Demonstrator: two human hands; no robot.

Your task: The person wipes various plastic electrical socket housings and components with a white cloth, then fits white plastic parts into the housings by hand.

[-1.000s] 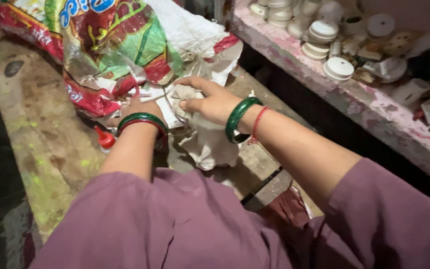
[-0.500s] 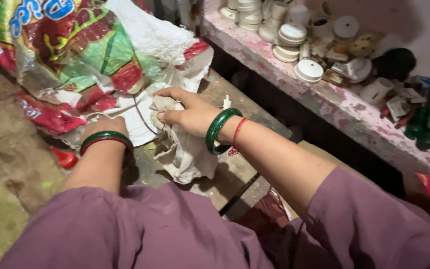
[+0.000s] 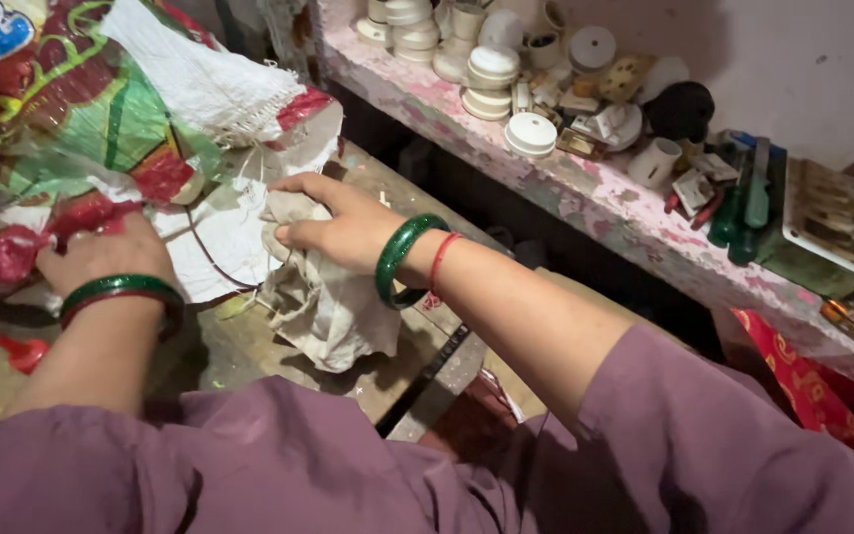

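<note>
Where right hand [image 3: 343,229] grips, pale cloth [image 3: 328,302] hangs crumpled, dingy.

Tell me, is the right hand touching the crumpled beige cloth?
Touching. The head view shows the right hand with fingers curled into the crumpled beige cloth, gripping its top.

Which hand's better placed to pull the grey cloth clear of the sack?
Right, probably. The right hand already grips the grey cloth at its bunched top. The left hand is pressed on the printed sack, away from the cloth.
</note>
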